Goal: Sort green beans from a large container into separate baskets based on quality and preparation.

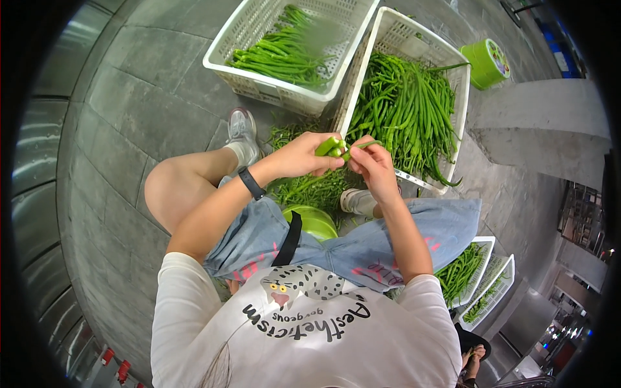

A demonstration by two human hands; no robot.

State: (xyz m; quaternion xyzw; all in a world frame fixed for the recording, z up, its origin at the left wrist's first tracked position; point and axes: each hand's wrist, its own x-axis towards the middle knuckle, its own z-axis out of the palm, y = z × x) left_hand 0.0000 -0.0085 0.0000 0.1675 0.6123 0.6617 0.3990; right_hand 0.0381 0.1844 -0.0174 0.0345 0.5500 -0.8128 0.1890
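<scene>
My left hand (310,154) is closed around a small bunch of long green chili peppers (331,146), their thick, pale ends towards my right hand. My right hand (373,167) pinches one slim green pepper or its stem (366,144) between thumb and fingertips, close against the bunch. Just beyond the hands stands a white plastic crate (395,173) heaped with long green peppers (402,106). To its left, a second white crate (276,89) holds peppers laid side by side (281,56). A heap of green stems and scraps (310,189) lies on the floor below my hands.
Between my legs shows a bright green plastic stool or bucket (313,220). Another green stool (485,63) stands beyond the right crate, near a concrete block (538,106). White baskets of peppers (465,271) sit at right. Another person's hands (475,354) appear at lower right.
</scene>
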